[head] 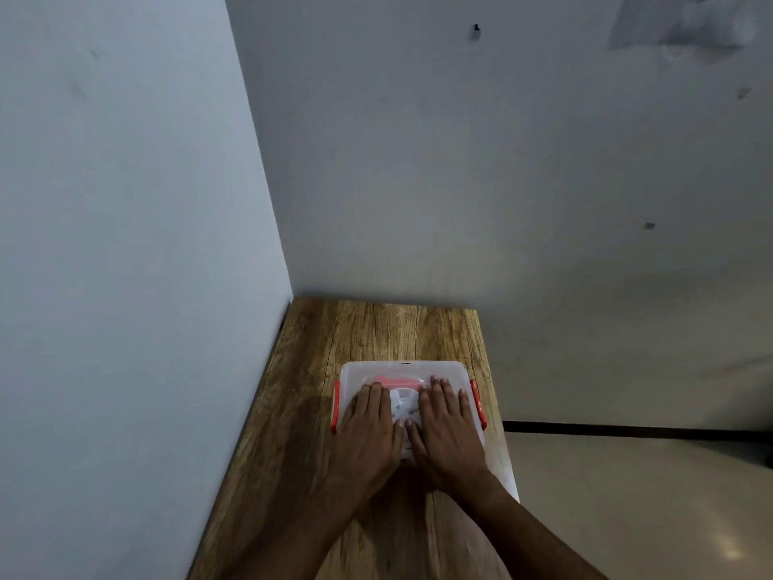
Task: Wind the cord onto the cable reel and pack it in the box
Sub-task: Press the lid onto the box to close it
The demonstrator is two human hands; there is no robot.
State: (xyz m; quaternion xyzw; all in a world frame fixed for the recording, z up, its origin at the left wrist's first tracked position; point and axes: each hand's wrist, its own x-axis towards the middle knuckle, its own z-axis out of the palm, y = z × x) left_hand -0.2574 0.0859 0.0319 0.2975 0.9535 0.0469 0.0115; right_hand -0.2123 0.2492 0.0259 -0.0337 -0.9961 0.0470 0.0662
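A translucent plastic box (355, 370) with orange side latches stands on the wooden table, its lid on top. Through the lid shows the cable reel (402, 401), pink and white, blurred by the plastic. My left hand (370, 429) lies flat on the left half of the lid with straight fingers. My right hand (445, 424) lies flat on the right half in the same way. The thumbs nearly meet over the middle of the lid. The cord itself cannot be made out.
The wooden table (368, 328) fits into a corner, with a wall close on the left and another behind. Its right edge drops to a pale floor (627, 496). The orange latches (479, 401) hang at the box sides.
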